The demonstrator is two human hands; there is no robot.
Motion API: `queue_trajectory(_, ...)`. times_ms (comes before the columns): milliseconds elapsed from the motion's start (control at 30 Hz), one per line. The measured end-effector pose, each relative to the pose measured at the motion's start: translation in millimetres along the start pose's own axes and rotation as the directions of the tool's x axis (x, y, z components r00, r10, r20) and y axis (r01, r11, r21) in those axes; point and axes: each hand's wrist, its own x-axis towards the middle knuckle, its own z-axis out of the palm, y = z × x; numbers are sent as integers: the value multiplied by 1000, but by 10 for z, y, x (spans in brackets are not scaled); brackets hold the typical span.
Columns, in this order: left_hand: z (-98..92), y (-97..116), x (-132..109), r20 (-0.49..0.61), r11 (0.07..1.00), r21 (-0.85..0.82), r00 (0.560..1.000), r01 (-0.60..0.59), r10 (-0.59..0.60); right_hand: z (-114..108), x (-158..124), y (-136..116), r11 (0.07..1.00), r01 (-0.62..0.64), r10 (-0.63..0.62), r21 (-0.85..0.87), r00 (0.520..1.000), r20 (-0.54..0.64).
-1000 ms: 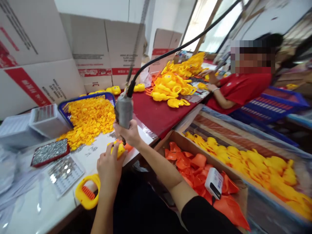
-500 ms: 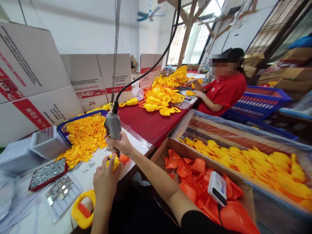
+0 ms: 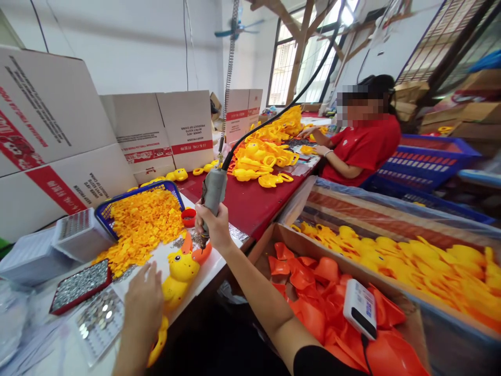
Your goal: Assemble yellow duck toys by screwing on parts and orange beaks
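Note:
My right hand grips a grey powered screwdriver that hangs from a black hose and a coiled spring. Its tip points down just above the orange beak of a yellow duck toy lying on the white table. My left hand rests flat with fingers spread on the table, left of the duck, holding nothing. It lies beside a tray of small silver screws. A yellow handle part sits under my left wrist.
A blue basket spills small yellow parts. A red tray of screws and white boxes sit left. Cardboard boxes line the back. Boxes of orange parts and yellow ducks stand right. A person in red works farther along.
My left hand let go of the duck and moved left onto the table. My right hand lifted the screwdriver and shifted right. The duck now lies uncovered.

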Motion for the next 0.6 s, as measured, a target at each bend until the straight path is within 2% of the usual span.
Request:
queue_trajectory(33,-18,-174,41,60,997,43,996,66,-68,-8,-9,8,1000,-4,4,-7,1000,-6)
queue_trajectory(100,-58,-431,144,244,986,89,957,140,-157,-11,-25,42,1000,-17,17,-17,1000,-8)
queue_trajectory(167,-88,-541,245,365,985,82,915,152,-171,-2,-42,83,999,-40,40,-13,999,2)
queue_trajectory(200,-99,-549,285,391,987,65,907,144,-158,4,-51,100,998,-55,55,-10,998,12)
queue_trajectory(400,-155,-394,362,381,991,-21,918,129,-111,9,-103,93,997,-81,80,4,995,55)
queue_trajectory(600,-259,-390,353,382,985,-47,914,166,-135,-28,-92,35,998,-55,54,5,997,54)
